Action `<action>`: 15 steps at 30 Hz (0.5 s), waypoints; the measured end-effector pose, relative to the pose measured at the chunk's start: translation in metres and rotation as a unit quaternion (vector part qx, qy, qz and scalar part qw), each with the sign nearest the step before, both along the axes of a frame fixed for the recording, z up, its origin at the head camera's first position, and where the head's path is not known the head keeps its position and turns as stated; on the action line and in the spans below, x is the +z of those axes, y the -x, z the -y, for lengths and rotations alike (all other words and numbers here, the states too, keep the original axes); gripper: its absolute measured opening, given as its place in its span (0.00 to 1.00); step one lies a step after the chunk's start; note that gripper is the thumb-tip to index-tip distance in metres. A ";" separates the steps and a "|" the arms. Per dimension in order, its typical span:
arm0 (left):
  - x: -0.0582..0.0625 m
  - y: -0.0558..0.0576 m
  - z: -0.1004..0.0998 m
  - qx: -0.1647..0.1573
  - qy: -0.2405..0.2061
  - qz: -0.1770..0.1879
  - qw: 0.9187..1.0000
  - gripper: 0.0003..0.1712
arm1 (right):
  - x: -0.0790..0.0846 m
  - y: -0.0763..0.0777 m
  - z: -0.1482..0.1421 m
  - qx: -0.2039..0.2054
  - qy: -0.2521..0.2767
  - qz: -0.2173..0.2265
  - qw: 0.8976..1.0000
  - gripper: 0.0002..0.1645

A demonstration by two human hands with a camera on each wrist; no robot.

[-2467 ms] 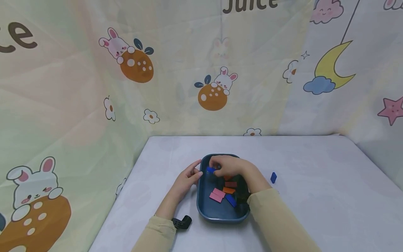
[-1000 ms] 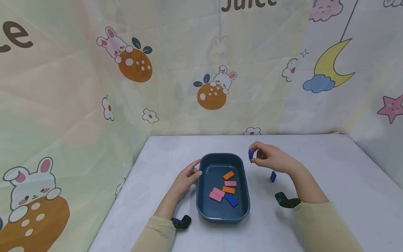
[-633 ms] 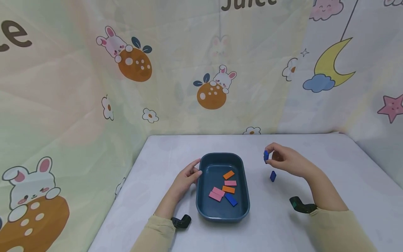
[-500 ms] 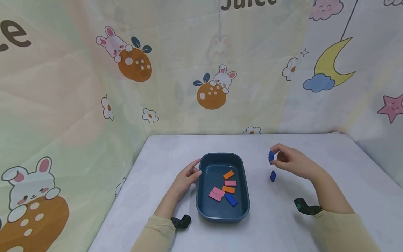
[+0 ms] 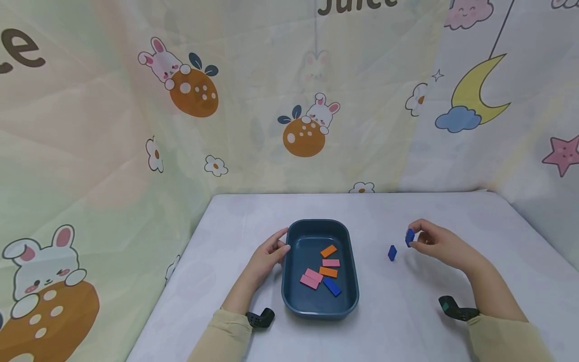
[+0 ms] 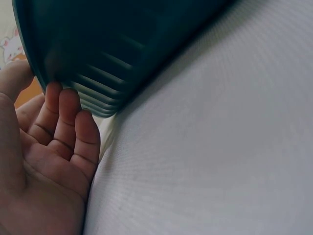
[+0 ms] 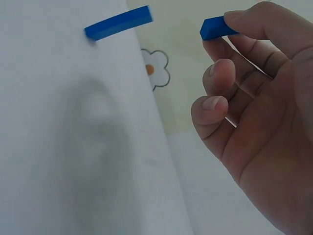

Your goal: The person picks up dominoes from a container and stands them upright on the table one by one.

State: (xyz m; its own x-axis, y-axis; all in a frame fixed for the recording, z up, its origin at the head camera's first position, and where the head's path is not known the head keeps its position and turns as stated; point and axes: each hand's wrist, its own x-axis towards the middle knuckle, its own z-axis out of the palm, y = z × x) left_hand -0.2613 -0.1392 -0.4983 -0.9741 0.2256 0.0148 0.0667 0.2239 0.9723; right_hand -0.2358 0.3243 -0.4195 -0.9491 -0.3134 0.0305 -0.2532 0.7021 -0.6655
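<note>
A dark blue-green tray point(image 5: 320, 314) stands on the table. My left hand point(image 5: 267, 256) rests against its left side, fingertips touching the outer wall point(image 6: 105, 73) in the left wrist view. Out to the right, my right hand point(image 5: 441, 245) pinches a small blue block point(image 5: 409, 237) between thumb and fingers, held upright above the table; the right wrist view shows this blue block point(image 7: 215, 28) at the fingertips. Left of that hand, another blue block point(image 5: 392, 253) stands on end on the table.
Inside the tray lie orange blocks point(image 5: 328, 272), pink blocks point(image 5: 309, 282) and a blue block point(image 5: 332, 286), all flat. A white cloth covers the table point(image 5: 253, 216). Printed fabric point(image 5: 253, 100) hangs behind it and at the sides.
My right hand has lifted a blue block out of the tray and carried it right, past the standing blue block, then lowered it a little. The left hand stays at the tray's side.
</note>
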 end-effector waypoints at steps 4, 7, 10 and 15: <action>0.001 0.000 0.000 -0.001 0.000 0.000 1.000 0.31 | -0.011 0.001 -0.004 -0.002 0.000 0.001 1.000 0.19; 0.001 0.000 0.001 -0.001 -0.001 0.001 1.000 0.31 | -0.016 0.002 -0.006 -0.001 0.002 0.007 1.000 0.19; 0.001 0.000 0.001 -0.001 -0.003 0.001 1.000 0.30 | -0.022 0.004 -0.008 0.002 0.007 0.014 1.000 0.19; 0.001 0.000 0.001 -0.002 -0.001 0.001 1.000 0.30 | -0.030 0.005 -0.010 0.009 0.016 0.030 0.999 0.18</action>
State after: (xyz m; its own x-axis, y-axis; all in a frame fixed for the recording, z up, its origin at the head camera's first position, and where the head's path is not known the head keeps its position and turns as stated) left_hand -0.2613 -0.1401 -0.4971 -0.9731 0.2301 0.0135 0.0658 0.2210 0.9731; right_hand -0.2412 0.3342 -0.4498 -0.9440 -0.3297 -0.0150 -0.2247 0.6754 -0.7024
